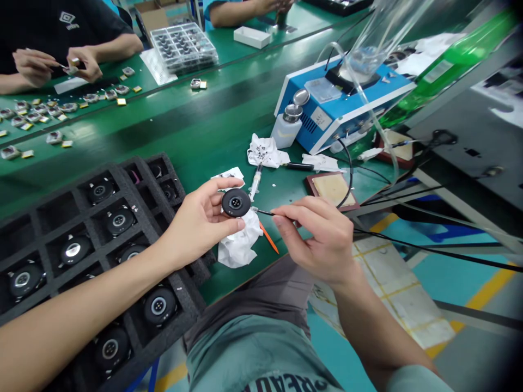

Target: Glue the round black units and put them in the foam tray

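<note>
My left hand (202, 215) is closed on a round black smartwatch body (236, 202), gripping its edge between thumb and fingers. The back faces up, with a ring and small metal contacts at its centre. My right hand (318, 234) pinches a thin dark stick-like tool (266, 212); its tip points at the watch body's right edge, and whether they touch I cannot tell. Below the watch body lie a crumpled white tissue (238, 249) and an orange pointed stick (268, 238). Just behind it rests a clear syringe (256, 182).
Black foam trays (188, 296) with watch bodies stand left. Ahead are a stained tissue (261, 149), a pump bottle (286, 130), a blue machine (314, 120) and a sponge holder (333, 189). Cables hang at right. Co-workers' hands (84, 62) work across the bench beside small parts.
</note>
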`<state>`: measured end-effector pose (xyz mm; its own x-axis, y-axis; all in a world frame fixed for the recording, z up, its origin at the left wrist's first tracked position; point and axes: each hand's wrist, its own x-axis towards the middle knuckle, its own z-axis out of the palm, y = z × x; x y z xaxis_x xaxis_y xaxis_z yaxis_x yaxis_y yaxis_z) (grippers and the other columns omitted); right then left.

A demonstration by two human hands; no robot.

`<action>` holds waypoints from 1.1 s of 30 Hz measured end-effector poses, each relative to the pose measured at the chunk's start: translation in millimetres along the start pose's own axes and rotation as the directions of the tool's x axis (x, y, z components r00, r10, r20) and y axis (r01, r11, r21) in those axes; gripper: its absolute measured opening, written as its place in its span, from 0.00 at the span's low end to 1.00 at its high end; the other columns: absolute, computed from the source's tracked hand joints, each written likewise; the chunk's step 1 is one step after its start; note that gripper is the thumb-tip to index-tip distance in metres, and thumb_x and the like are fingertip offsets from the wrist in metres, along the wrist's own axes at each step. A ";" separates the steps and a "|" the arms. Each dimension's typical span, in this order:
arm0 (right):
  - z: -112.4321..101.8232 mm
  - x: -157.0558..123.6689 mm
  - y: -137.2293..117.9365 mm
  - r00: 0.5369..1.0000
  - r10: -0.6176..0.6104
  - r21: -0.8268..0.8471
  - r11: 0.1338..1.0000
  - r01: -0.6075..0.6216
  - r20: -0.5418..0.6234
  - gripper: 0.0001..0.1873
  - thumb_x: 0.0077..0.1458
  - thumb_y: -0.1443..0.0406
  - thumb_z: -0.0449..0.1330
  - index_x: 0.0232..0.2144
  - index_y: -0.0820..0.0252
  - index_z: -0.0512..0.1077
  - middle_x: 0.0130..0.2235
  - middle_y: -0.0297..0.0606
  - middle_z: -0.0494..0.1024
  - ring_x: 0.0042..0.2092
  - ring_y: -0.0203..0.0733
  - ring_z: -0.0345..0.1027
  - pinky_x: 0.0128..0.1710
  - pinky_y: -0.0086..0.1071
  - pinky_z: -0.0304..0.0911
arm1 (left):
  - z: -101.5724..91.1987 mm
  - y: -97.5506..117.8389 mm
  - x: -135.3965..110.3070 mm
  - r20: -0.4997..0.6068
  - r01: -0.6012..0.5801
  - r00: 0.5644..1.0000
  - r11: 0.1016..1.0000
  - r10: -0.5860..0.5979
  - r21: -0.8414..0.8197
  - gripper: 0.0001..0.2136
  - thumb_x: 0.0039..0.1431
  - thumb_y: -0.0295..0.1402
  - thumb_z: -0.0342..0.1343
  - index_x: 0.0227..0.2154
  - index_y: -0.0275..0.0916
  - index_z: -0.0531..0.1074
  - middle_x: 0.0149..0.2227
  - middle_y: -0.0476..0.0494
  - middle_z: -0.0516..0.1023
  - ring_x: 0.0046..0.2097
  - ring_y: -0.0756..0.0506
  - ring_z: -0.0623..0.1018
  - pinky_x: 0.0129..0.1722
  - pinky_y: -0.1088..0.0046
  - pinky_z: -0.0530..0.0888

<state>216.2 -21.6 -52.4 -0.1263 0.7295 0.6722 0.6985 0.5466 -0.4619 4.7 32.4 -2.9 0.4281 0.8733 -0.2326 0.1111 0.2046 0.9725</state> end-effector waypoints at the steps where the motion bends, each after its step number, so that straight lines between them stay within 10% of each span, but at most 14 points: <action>1: -0.1 0.3 -0.1 1.000 -0.001 0.001 1.000 0.001 0.001 0.04 0.61 0.70 0.62 0.35 0.58 0.76 0.30 0.37 0.80 0.31 0.41 0.72 0.34 0.39 0.63 | 0.2 0.1 -0.1 0.000 0.000 1.000 1.000 0.000 0.000 0.30 0.46 0.25 0.71 0.53 0.40 0.70 0.41 0.46 0.80 0.39 0.47 0.80 0.39 0.71 0.77; 33: 0.1 0.5 -0.1 0.999 -0.024 -0.008 1.000 0.024 -0.021 0.03 0.60 0.72 0.63 0.34 0.61 0.78 0.28 0.36 0.78 0.30 0.39 0.71 0.32 0.37 0.63 | -1.2 -2.4 -0.3 0.015 -0.032 0.999 0.999 0.031 0.024 0.30 0.47 0.23 0.69 0.54 0.38 0.69 0.41 0.47 0.79 0.40 0.49 0.79 0.39 0.74 0.76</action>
<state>216.0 -21.2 -52.1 -0.1283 0.7070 0.6955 0.7009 0.5608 -0.4408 3.3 32.2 -5.2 0.4450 0.8724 -0.2021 0.1189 0.1661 0.9789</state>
